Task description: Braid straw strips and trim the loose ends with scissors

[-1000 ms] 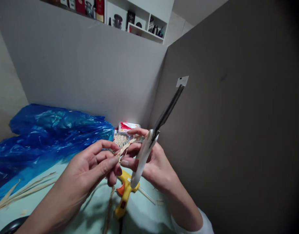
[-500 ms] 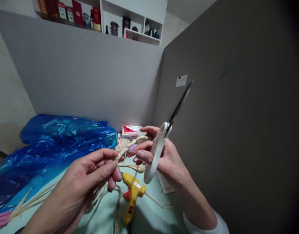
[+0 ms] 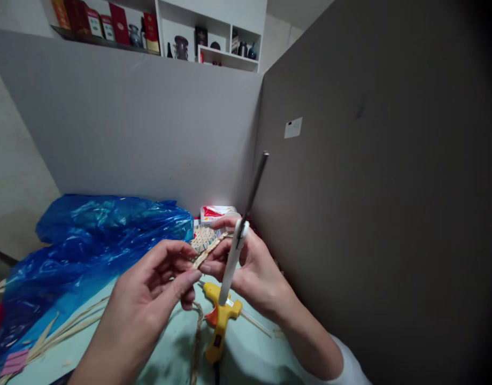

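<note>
Between the thumb and fingers of my left hand (image 3: 150, 294) is a pale braided straw strand (image 3: 209, 251), pinched near its lower part. My right hand (image 3: 262, 272) touches the same braid with its fingertips, farther along. Hooked in that right hand is a pair of scissors (image 3: 231, 262) with white handles, its dark blades pointing up and seen nearly edge-on. A yellow hot glue gun (image 3: 214, 347) with a glue stick at its back lies on the table below both hands. A tail of braid (image 3: 197, 342) hangs down left of the glue gun.
Crumpled blue plastic sheeting (image 3: 109, 230) covers the back left of the pale green table (image 3: 166, 353). Loose straw strands (image 3: 69, 334) lie at left by a pink piece (image 3: 14, 363). Behind my hands are a woven piece (image 3: 203, 237) and a red-white packet (image 3: 214, 213). Grey partitions (image 3: 161, 133) rise behind and at right.
My right hand has moved left toward my left hand, its fingertips now at the braid. The scissors have swung left and turned more edge-on. The view has shifted slightly.
</note>
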